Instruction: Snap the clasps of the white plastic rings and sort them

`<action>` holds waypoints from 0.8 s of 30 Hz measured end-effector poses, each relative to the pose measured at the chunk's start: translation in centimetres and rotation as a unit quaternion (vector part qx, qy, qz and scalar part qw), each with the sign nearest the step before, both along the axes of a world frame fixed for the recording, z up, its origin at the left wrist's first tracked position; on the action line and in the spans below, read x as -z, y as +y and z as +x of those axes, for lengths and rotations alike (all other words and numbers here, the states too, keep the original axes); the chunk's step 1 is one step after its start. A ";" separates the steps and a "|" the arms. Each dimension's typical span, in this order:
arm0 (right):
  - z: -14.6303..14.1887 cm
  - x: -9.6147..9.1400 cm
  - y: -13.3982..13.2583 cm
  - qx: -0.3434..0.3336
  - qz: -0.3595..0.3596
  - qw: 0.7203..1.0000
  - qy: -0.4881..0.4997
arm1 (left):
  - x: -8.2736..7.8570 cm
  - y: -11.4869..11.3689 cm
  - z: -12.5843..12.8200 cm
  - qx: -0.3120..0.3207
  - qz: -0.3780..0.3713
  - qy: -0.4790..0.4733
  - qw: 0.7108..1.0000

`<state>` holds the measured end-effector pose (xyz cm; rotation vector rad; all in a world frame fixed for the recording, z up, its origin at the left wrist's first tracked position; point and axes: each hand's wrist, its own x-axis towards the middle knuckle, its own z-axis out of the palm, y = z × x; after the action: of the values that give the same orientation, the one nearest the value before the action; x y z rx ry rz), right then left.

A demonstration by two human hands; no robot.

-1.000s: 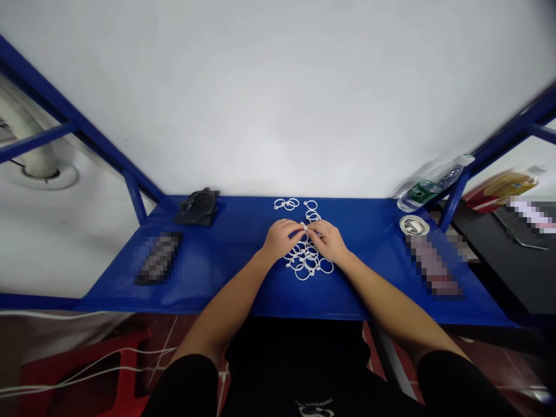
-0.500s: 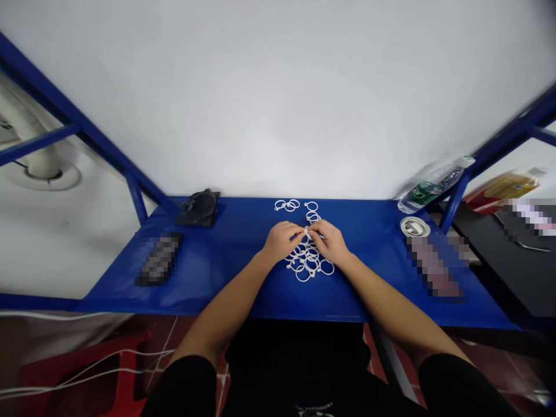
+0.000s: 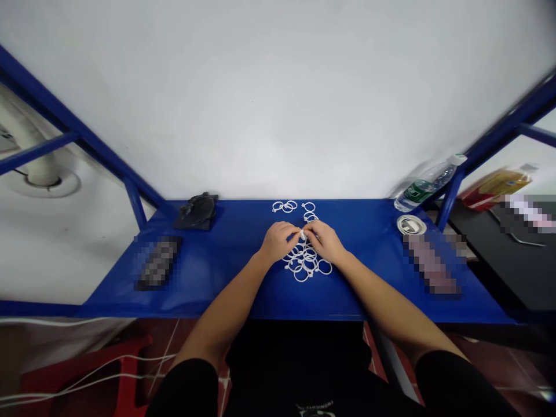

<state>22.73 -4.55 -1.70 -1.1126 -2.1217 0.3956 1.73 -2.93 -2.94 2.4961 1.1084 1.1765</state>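
My left hand (image 3: 277,240) and my right hand (image 3: 326,241) meet at the middle of the blue table (image 3: 226,278). Both pinch one small white plastic ring (image 3: 303,234) between their fingertips. Under and just before the hands lies a heap of several white rings (image 3: 306,263). A few more white rings (image 3: 284,206) lie farther back near the wall, with others (image 3: 310,212) just right of them.
A dark crumpled cloth (image 3: 197,210) lies at the back left and a blurred dark object (image 3: 157,262) sits nearer on the left. At the right stand a round metal tin (image 3: 408,225), a lying water bottle (image 3: 428,182) and a blurred object (image 3: 430,263). Blue frame struts rise at both sides.
Both hands stay together on the ring with only small finger movements. The view has shifted slightly.
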 end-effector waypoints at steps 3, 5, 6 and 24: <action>1.2 0.5 1.1 0.037 0.026 0.999 -0.017 | -0.2 0.2 -0.3 -0.007 0.014 -0.013 1.000; 2.1 0.8 1.8 0.072 0.020 0.996 -0.040 | -0.3 0.3 -0.6 -0.010 0.027 -0.013 0.999; 2.5 1.0 2.1 0.084 0.017 0.995 -0.050 | -0.3 0.4 -0.7 -0.011 0.031 -0.012 0.999; 2.8 2.4 2.6 0.079 -0.038 0.979 -0.183 | 0.4 0.5 -0.5 -0.003 -0.014 0.050 0.999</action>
<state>25.48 -1.92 -4.06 -1.4817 -2.3237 0.2081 1.22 -2.39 -3.32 2.5569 1.1491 1.0413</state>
